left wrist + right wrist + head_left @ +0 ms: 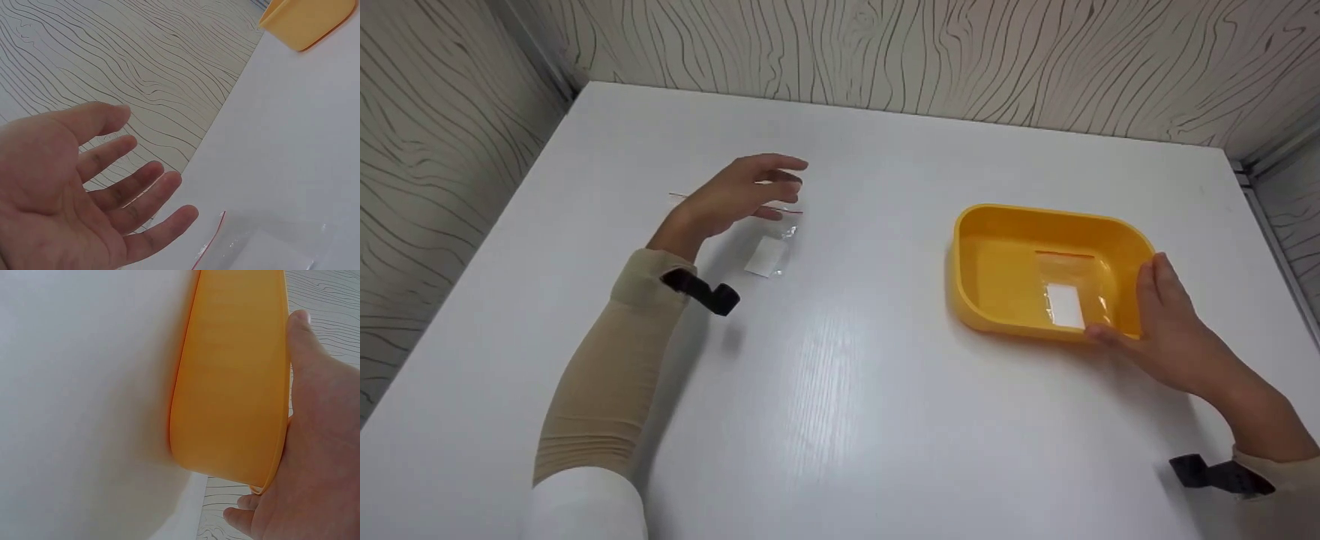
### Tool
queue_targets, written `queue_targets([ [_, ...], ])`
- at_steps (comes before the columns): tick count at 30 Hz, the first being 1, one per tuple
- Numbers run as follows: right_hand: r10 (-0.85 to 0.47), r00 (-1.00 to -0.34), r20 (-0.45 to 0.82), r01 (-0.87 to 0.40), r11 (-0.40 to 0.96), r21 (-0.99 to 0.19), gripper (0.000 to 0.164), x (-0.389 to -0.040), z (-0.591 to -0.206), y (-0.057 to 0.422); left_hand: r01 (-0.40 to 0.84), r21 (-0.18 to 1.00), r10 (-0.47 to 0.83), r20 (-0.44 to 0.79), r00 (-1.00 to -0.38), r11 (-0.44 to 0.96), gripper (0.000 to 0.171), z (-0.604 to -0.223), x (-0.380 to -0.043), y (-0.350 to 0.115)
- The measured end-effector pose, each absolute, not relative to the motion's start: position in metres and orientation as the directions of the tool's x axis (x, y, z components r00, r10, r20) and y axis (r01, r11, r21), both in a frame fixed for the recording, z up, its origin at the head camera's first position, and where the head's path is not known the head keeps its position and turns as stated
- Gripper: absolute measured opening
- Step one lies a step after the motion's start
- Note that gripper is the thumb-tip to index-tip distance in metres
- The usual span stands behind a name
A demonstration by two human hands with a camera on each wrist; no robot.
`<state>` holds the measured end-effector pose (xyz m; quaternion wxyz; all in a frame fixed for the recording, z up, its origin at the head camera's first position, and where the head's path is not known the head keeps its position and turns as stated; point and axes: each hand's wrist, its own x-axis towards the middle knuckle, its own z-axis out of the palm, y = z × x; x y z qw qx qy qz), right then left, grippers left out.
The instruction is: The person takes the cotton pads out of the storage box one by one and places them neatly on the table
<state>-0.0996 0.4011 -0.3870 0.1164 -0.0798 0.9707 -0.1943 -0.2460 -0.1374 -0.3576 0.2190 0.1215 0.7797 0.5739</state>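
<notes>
My left hand [742, 191] hovers with loosely bent, spread fingers and nothing in its grasp. Below it, a clear zip bag [787, 259] with a red strip and a white card inside lies on the table; the hand hides part of it. In the left wrist view, the palm and all the fingertips show beside the bag [270, 253]. My right hand [1177, 341] rests on the near right corner of a yellow tray [994, 330], thumb along the near rim, straight fingers along the right side. Another zip bag [1065, 270] with a white card lies inside the tray.
The white table [840, 420] meets a wood-grain patterned wall [885, 52] at the back. A similar panel [427, 150] stands on the left, and a metal rail [1282, 247] runs along the right. Each wrist wears a black camera mount [701, 291].
</notes>
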Motion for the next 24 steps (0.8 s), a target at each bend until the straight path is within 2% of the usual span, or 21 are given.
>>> queue_targets([
  [10,-0.188,-0.959,-0.214,-0.095,0.919,-0.382,0.115,-0.1,-0.388,0.401,-0.092,0.974,0.473,-0.182,-0.862,0.209,0.044,-0.363,-0.243,-0.13],
  [16,-0.213,-0.962,-0.169,-0.129,0.906,-0.403,0.115,-0.099,-0.389,0.403,-0.121,0.979,0.491,-0.187,-0.851,0.163,0.045,-0.365,-0.243,-0.126],
  [24,-0.219,-0.963,-0.156,-0.137,0.9,-0.415,0.115,-0.1,-0.39,0.403,-0.131,0.98,0.51,-0.19,-0.839,0.149,0.046,-0.364,-0.243,-0.121],
])
